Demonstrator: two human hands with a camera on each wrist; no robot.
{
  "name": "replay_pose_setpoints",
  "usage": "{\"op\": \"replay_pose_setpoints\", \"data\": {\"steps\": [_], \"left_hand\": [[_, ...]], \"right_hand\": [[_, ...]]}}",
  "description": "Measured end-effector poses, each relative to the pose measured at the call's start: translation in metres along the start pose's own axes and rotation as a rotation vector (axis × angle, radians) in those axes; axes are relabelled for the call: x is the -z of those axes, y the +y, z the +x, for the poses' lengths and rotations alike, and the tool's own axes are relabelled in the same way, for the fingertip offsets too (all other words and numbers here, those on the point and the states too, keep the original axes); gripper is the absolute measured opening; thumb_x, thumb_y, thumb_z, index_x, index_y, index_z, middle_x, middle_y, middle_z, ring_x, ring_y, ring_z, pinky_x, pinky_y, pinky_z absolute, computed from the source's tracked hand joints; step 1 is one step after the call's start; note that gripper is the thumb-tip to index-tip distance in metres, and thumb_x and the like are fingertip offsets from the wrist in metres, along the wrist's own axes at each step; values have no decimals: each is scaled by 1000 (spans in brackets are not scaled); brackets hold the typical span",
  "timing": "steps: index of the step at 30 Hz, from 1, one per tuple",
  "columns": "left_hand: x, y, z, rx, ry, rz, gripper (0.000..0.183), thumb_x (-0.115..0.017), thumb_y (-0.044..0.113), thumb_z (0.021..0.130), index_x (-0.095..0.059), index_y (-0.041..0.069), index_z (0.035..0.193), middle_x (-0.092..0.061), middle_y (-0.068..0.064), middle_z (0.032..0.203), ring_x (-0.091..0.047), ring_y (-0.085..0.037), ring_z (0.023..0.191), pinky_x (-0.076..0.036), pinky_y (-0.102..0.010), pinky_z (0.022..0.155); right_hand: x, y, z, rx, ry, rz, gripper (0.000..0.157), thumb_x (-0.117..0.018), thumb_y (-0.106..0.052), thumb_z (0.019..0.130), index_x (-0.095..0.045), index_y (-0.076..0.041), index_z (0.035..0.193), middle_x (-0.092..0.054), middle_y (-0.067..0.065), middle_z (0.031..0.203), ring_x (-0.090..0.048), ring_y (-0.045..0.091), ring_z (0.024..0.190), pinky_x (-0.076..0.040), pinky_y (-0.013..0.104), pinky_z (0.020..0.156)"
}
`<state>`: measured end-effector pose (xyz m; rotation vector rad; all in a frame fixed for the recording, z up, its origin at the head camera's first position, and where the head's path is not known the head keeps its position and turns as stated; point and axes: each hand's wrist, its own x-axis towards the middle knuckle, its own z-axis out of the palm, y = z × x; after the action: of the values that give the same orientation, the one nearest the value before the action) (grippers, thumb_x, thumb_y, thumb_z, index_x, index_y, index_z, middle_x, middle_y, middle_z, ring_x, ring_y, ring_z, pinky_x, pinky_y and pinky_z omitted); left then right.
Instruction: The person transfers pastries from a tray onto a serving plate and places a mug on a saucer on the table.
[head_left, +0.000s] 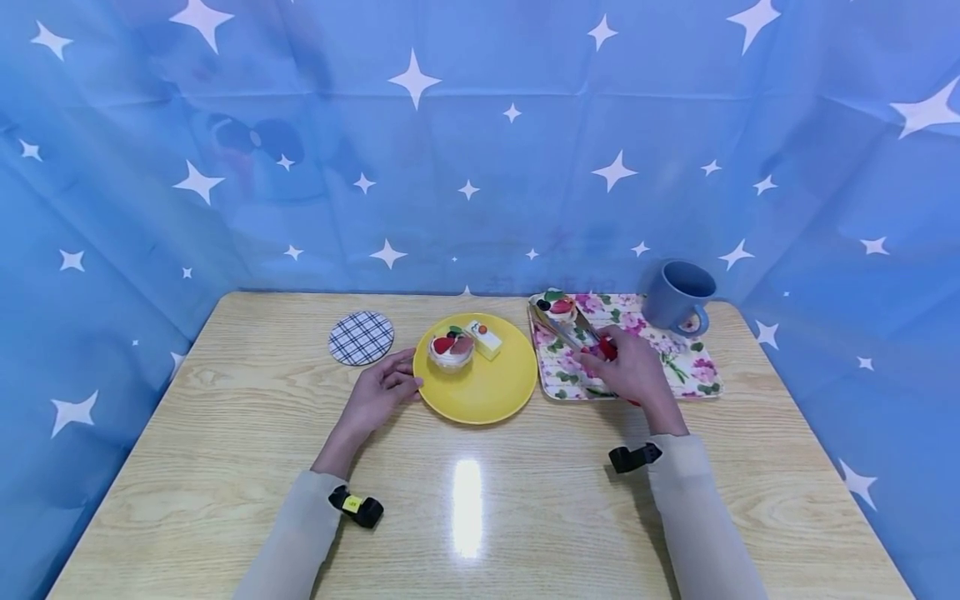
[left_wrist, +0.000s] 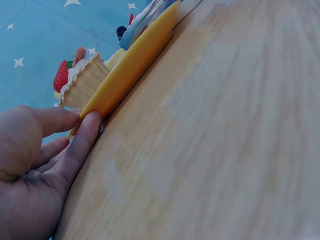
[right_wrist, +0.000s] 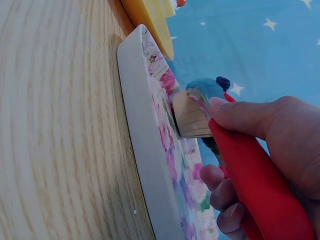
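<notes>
My left hand (head_left: 377, 396) pinches the left rim of a yellow plate (head_left: 487, 392), with fingers on both faces of the rim in the left wrist view. On the plate sit a fruit tart (head_left: 452, 353) with a strawberry on top and a small pale slice of cake (head_left: 486, 342). My right hand (head_left: 633, 367) grips red-handled tongs (right_wrist: 255, 180). Their metal arms reach to both sides of a second fruit tart (head_left: 557, 308) at the back left of a floral tray (head_left: 558, 383). In the right wrist view this tart (right_wrist: 190, 117) appears to rest on the tray; the far tong tip is partly hidden.
A blue mug (head_left: 667, 304) stands at the tray's back right corner. A round checked coaster (head_left: 361, 338) lies left of the plate, near my left hand. Behind the wooden table (head_left: 225, 433) hangs a blue curtain (head_left: 480, 167) with white stars.
</notes>
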<state>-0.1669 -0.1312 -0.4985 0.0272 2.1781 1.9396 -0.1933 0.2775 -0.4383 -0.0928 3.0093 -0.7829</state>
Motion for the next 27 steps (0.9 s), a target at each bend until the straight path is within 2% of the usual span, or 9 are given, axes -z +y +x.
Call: {"op": "replay_pose_setpoints", "data": {"steps": [7,22,27], "left_hand": [[0,0,0,2,8,2,57,-69,10,98,-50,18,151,-62,-15,126,-68,-17,101,-66,-29,83],[1,-3,0,-15,-2,10,57,-70,12,98,-50,18,152,-62,-17,128,-68,-17,101,-66,-29,84],[1,-2,0,-20,-10,0,57,-69,12,98,-50,18,152,-62,-17,127,-68,-16,100,-66,-29,84]], "right_hand": [[3,-2,1,-2,11,-23,62,-70,-49,95,-58,-3,135,-61,13,87,-53,26,73,-41,30,56],[8,-9,-2,34,40,-13,62,-72,-51,93,-61,-3,130,-60,10,84,-53,25,71,-41,30,56],[10,-12,-5,42,49,1,58,-73,-50,92,-62,-3,123,-60,11,84,-54,25,71,-42,29,54]]}}
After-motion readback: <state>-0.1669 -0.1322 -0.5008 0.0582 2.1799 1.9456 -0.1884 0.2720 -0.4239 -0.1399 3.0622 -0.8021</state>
